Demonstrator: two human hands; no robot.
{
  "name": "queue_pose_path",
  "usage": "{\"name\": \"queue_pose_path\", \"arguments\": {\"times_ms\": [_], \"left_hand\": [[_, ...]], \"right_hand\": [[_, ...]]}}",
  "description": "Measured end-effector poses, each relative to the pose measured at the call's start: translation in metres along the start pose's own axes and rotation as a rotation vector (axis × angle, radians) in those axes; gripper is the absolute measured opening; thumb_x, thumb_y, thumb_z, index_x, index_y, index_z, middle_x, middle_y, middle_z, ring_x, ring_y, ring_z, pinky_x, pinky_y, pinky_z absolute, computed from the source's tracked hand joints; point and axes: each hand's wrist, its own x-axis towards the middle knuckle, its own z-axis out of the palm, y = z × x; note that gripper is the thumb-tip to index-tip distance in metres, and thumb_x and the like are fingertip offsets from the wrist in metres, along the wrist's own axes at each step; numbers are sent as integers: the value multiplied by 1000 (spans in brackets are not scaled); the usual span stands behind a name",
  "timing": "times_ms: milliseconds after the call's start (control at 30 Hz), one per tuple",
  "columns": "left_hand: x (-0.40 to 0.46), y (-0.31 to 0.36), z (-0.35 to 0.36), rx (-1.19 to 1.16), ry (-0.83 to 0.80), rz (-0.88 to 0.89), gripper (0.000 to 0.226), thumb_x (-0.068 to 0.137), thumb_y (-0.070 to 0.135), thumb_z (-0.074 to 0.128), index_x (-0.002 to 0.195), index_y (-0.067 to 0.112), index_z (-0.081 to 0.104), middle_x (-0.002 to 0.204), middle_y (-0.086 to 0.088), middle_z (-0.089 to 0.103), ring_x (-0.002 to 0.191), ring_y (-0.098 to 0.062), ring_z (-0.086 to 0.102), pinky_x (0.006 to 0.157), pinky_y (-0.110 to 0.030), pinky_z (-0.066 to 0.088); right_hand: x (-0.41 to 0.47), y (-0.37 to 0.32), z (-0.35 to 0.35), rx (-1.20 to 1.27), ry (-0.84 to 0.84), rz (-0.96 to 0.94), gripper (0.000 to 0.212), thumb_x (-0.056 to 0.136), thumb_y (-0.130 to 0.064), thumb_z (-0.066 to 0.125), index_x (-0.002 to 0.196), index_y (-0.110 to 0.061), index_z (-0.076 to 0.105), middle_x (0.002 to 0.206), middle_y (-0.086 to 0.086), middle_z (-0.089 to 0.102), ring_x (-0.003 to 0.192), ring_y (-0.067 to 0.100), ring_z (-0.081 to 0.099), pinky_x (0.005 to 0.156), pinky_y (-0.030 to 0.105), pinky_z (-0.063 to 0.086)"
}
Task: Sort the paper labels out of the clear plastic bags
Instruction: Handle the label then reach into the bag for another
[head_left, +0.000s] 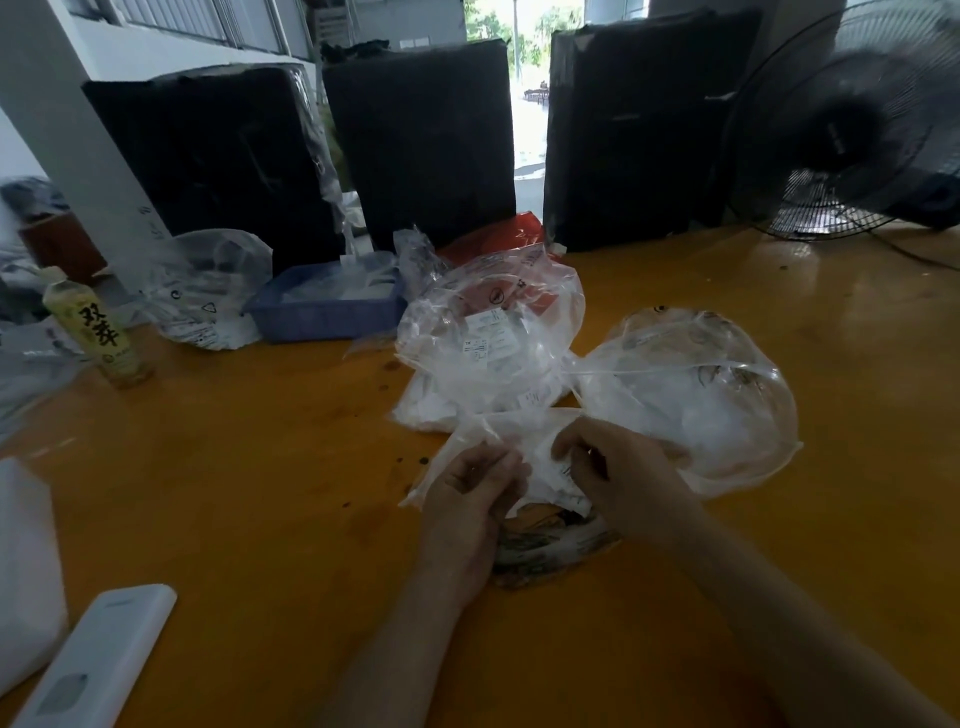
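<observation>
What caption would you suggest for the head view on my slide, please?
Both hands, left hand and right hand, pinch a clear plastic bag on an orange table.

Glossy orange table, smooth. On it thin crinkled clear plastic bags holding matt white paper labels; behind, blue plastic tray.
</observation>
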Motion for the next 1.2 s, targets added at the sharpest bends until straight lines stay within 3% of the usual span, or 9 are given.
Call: {"name": "queue_pose_path", "arguments": {"times_ms": [100,200,333,467,667,833,900,1067,1200], "left_hand": [[-2,1,0,-13,-22,8,9,72,10,81,81,12,77,97,-13,78,88,-22,77,75,-27,62],[-3,1,0,8,-28,15,14,74,11,80,86,9,73,96,-12,77,89,-22,77,76,-27,62],[-5,0,2,151,-27,54,14,71,19,85,83,21,77,92,-5,78,87,-20,76,73,-28,61],[-8,0,3,292,-62,32,37,76,32,84,111,22,80,98,-2,79,92,-17,76,72,-27,59],[-10,4,4,240,-15,10,21,73,28,85,93,23,85,96,-2,79,86,-14,77,51,-21,53],[-8,3,4,136,1,10,31,76,16,85,103,5,75,108,-16,80,93,-24,80,56,-22,59],[-7,1,3,110,-7,13,25,78,11,82,101,5,74,109,-18,79,95,-28,80,64,-22,62],[-5,-1,3,61,-22,12,34,80,10,82,111,1,72,108,-24,78,98,-35,79,81,-28,64],[-5,-2,3,62,-26,26,33,79,18,83,108,4,79,110,-24,78,103,-35,78,83,-29,63]], "right_hand": [[-2,-5,4,128,-57,38,22,106,-21,49,110,-24,71,103,-18,60,77,-1,60,65,15,46],[-2,-6,6,132,-92,21,24,102,-43,54,101,-27,71,97,-18,60,81,-4,59,67,11,44],[-1,-3,7,38,38,-11,11,98,-30,67,88,-25,68,87,-18,61,86,-4,58,70,7,44],[0,2,5,-28,39,-92,13,95,-34,69,88,-24,70,86,-21,57,78,-3,59,66,9,45],[-1,4,5,42,133,-20,18,100,-32,61,111,-25,73,99,-21,63,81,-11,57,70,7,46],[-1,7,1,423,211,200,55,97,-14,70,144,-33,49,91,-7,67,82,0,67,71,8,51],[-2,6,1,500,207,214,50,96,-13,70,138,-34,52,91,1,68,80,4,71,69,10,53],[-4,5,1,497,248,197,5,99,-22,67,102,-26,67,89,-9,73,79,4,73,62,16,55],[-4,4,1,447,295,157,10,99,-28,66,101,-25,74,88,-13,73,78,8,71,66,22,56]]}}
